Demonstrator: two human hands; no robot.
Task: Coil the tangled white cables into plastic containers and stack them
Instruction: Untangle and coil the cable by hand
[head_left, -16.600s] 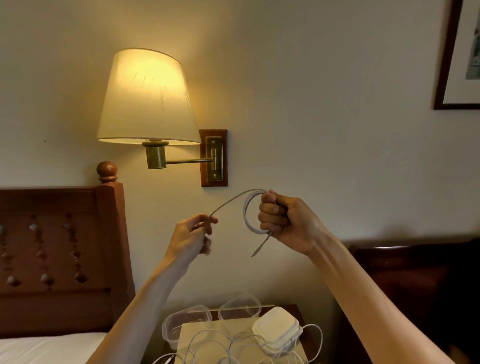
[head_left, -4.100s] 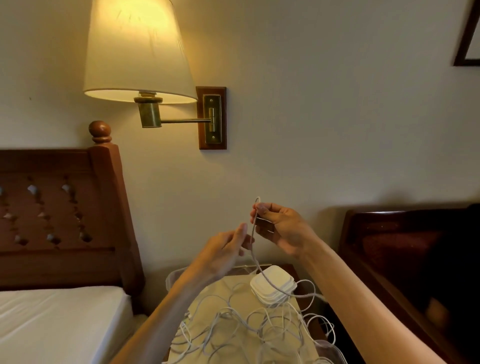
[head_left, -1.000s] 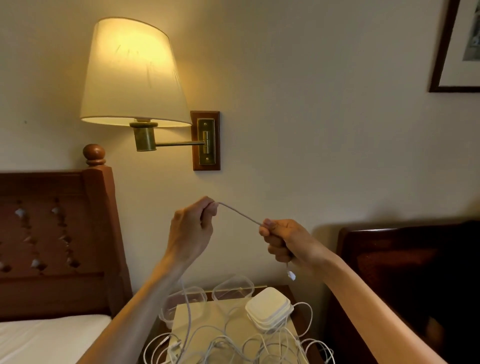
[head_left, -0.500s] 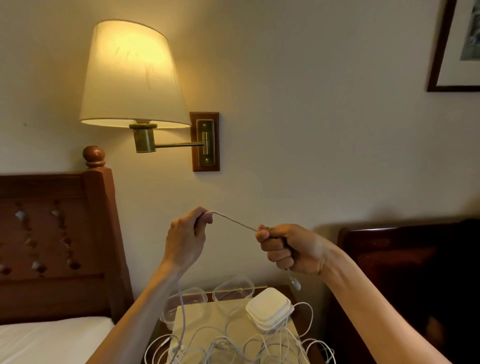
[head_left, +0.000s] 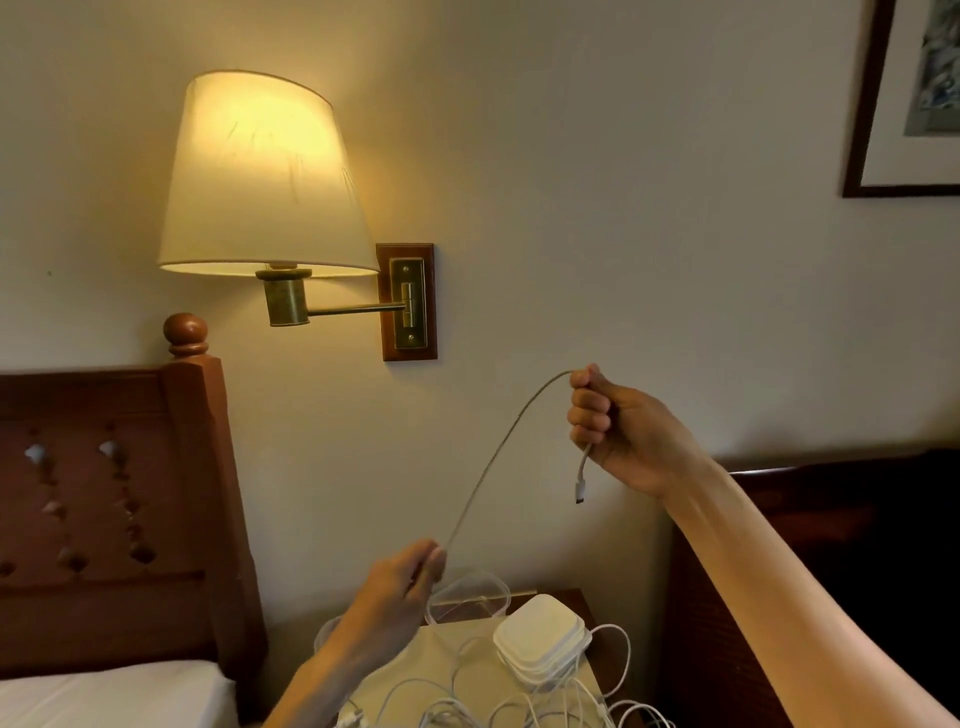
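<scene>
White cable (head_left: 498, 452), white lids (head_left: 540, 642) — reddish-brown headboard (head_left: 104, 519).

Open air is lying before the bare wall between the two raised hands — only the white cable (head_left: 498, 447) is crossing it. Above left, the wall lamp (head_left: 260, 176) is jutting out; below, tangled cables (head_left: 467, 712) and stacked lids (head_left: 540, 642) are crowding the nightstand (head_left: 584, 603).

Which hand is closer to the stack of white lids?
Left. The left hand is just above-left of the stack of white lids; the right hand is raised well above it.
</scene>
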